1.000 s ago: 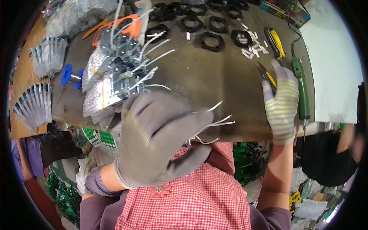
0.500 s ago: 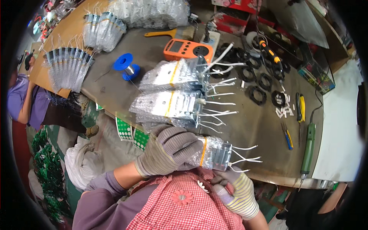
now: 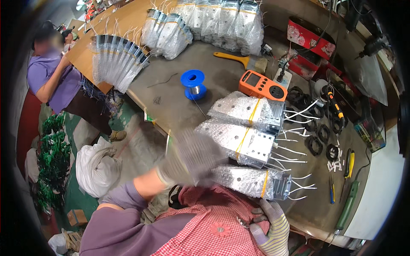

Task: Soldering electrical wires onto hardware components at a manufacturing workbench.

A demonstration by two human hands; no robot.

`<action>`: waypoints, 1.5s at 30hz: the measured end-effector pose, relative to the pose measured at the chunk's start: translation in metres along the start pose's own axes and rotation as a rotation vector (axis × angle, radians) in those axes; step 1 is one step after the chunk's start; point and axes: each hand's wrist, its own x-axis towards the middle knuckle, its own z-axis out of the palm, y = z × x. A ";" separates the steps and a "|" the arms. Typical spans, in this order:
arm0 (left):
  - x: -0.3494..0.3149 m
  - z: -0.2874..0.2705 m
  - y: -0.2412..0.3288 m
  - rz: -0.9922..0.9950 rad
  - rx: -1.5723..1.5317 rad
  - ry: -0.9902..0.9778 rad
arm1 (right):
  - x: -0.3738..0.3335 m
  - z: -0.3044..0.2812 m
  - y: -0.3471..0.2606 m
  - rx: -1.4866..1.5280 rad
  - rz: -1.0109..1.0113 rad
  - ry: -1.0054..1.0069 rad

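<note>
My left hand [image 3: 194,155], in a grey glove, is smeared by motion at the left ends of the bubble-wrapped bundles; its fingers cannot be made out. Nearest to it lies a bubble-wrapped bundle [image 3: 241,179] with an orange band and white wires pointing right, at the table's near edge. Beyond this lie another banded bundle [image 3: 232,138] and a farther wrapped bundle [image 3: 237,106], also trailing white wires. My right hand [image 3: 273,230], in a striped glove, rests low against the red checked apron [image 3: 200,226]. Its fingers are loosely bent, thumb apart, with nothing seen held.
A blue solder spool [image 3: 192,79], an orange meter [image 3: 262,85] and a yellow-handled brush [image 3: 232,56] lie farther back. Black rings [image 3: 314,146], pliers [image 3: 349,164] and a green electric screwdriver [image 3: 348,207] are at right. Wrapped stacks [image 3: 226,21] stand behind; a co-worker [image 3: 51,77] sits at left.
The view has shifted, so the table appears farther right. My left hand has come off the nearest bundle, which now lies on the table. My right hand stays low by the apron.
</note>
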 end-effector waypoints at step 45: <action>0.126 -0.075 -0.055 -0.614 -1.404 0.668 | 0.146 -0.115 -0.181 -0.821 -1.073 -0.031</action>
